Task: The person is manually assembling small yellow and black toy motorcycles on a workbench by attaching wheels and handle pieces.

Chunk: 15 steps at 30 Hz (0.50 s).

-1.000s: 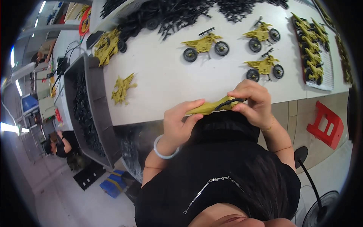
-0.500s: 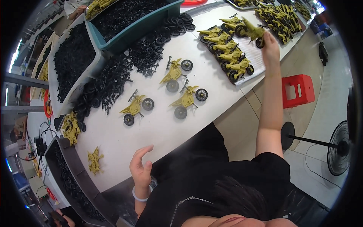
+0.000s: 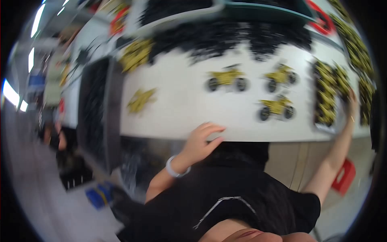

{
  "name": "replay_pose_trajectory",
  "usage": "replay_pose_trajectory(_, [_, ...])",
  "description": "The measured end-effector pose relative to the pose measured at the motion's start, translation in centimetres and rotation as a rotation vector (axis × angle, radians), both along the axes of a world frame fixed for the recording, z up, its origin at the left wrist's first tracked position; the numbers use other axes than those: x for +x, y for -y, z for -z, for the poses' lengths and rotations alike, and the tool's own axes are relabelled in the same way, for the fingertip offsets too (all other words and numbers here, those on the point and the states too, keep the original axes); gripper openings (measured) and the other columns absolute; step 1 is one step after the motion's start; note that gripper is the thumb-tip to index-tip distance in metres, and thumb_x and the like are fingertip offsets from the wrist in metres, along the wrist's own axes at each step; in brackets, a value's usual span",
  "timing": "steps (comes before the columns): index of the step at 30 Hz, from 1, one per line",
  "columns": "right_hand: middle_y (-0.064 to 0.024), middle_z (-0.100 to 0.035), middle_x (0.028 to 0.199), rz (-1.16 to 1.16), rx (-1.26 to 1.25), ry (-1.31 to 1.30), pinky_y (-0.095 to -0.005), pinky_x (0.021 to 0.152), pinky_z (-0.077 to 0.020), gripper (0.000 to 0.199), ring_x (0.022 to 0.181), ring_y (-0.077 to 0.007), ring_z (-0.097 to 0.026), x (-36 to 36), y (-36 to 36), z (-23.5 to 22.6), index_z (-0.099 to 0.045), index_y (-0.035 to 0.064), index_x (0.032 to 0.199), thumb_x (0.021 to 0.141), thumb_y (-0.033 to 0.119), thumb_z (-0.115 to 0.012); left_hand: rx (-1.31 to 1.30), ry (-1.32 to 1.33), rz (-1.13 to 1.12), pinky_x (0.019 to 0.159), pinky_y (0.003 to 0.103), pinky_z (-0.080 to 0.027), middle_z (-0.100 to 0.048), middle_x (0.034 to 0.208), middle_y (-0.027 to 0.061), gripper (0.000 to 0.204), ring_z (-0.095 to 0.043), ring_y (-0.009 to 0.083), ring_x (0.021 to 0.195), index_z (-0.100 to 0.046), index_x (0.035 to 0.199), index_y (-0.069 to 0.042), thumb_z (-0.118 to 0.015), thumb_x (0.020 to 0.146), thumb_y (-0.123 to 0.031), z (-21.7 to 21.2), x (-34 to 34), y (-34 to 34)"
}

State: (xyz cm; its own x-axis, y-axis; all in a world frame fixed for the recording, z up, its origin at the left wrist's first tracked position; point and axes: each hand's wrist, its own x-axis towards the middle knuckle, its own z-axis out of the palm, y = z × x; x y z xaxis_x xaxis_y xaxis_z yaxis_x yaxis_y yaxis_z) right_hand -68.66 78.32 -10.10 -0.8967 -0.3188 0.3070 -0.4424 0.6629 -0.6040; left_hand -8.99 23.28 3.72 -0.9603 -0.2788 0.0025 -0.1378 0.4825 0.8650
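My left hand (image 3: 203,139) hovers at the table's near edge, thumb and fingers apart, with nothing in it. On the table beyond it stand three yellow toy motorcycles with black wheels: one (image 3: 227,79) at the left, one (image 3: 281,76) at the back right and one (image 3: 277,107) nearer. My right hand (image 3: 352,105) reaches to the right side of a tray (image 3: 323,128) holding rows of similar motorcycles (image 3: 325,90). Next to its fingertips is another toy motorcycle (image 3: 342,80); blur hides whether the fingers still touch it.
Black small parts (image 3: 225,36) lie heaped along the back, before a teal bin (image 3: 270,9). Yellow parts (image 3: 136,54) form a pile at the back left, with a smaller bunch (image 3: 141,100) nearer. A dark grey bin (image 3: 112,117) borders the left. A red stool (image 3: 344,177) stands at the right.
The view has swung left. My right hand has lowered the toy motorcycle from above the tray down to its right side. My left hand stays raised and empty by the table edge.
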Motion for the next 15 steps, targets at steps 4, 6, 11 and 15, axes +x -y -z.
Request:
replay_pose_trajectory(4, [-0.013, -0.055, 0.13, -0.014, 0.252, -0.372, -0.0318, 0.099, -0.039, 0.047, 0.117, -0.0226, -0.053, -3.0, -4.0, -1.9, -0.053, 0.004, 0.13, 0.093, 0.032, -0.058, -0.544, -0.157, -0.402, 0.088, 0.043, -0.04, -0.059, 0.099, 0.0105, 0.032, -0.053, 0.0316, 0.097, -0.062, 0.105, -0.006, -0.068, 0.074, -0.008, 3.0, 2.1, 5.8])
replay_pose_trajectory(6, [-0.0081, -0.057, 0.128, 0.347, -0.065, -0.178, -0.03, 0.098, -0.0393, 0.043, 0.116, -0.0194, -0.054, 1.0, 2.4, 0.3, -0.055, 0.0027, 0.128, 0.096, 0.031, -0.055, -0.909, -0.029, -0.674, 0.092, 0.046, -0.037, -0.057, 0.103, 0.0115, 0.039, -0.051, 0.0324, 0.1, -0.059, 0.111, -0.007, -0.066, 0.073, -0.007, 2.3, 3.7, 9.5])
replay_pose_trajectory(11, [-0.0076, -0.059, 0.123, 0.039, -0.432, 0.005, -0.0279, 0.098, -0.0403, 0.033, 0.114, -0.0145, -0.054, 19.2, 16.6, -7.7, -0.055, 0.0003, 0.127, 0.097, 0.014, -0.052, -0.9, 0.218, -0.819, 0.102, 0.048, -0.034, -0.056, 0.122, 0.0141, 0.053, -0.047, 0.0365, 0.118, -0.052, 0.125, -0.006, -0.06, 0.073, 0.0, 2.6, 9.5, 16.9])
replay_pose_trajectory(15, [-0.0094, -0.063, 0.111, -0.048, -0.529, 0.19, -0.0247, 0.093, -0.0429, 0.029, 0.106, -0.015, -0.057, 29.1, 25.0, -9.2, -0.056, -0.0017, 0.124, 0.096, 0.007, -0.05, -0.699, 0.226, -0.712, 0.104, 0.044, -0.035, -0.053, 0.13, 0.0156, 0.054, -0.045, 0.0369, 0.124, -0.053, 0.126, -0.005, -0.055, 0.073, 0.006, 2.5, 11.8, 19.9])
